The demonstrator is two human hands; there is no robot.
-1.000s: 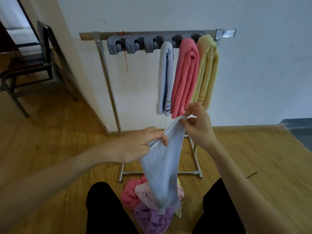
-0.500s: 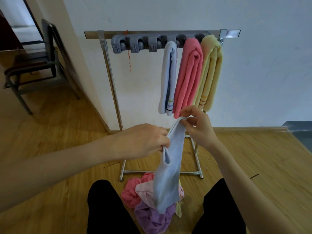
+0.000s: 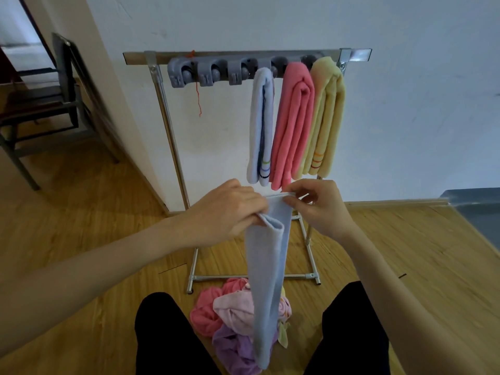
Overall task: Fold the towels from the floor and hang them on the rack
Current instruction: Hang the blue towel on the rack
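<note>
A long pale blue terry towel [image 3: 266,269], folded lengthwise into a narrow strip, hangs between the person's knees, its top edge held up in front of the metal rack with grey plastic clips [image 3: 243,69]. The left hand [image 3: 230,209] has its grip curled round the towel's folded upper corner; the right hand [image 3: 322,209] pinches the top hem between thumb and fingertips. On the rack hang a white striped towel [image 3: 261,125], a pink towel [image 3: 293,123] and a yellow towel [image 3: 326,117]. Crumpled pink and purple towels [image 3: 230,320] lie on the wooden floor [image 3: 81,239] below
</note>
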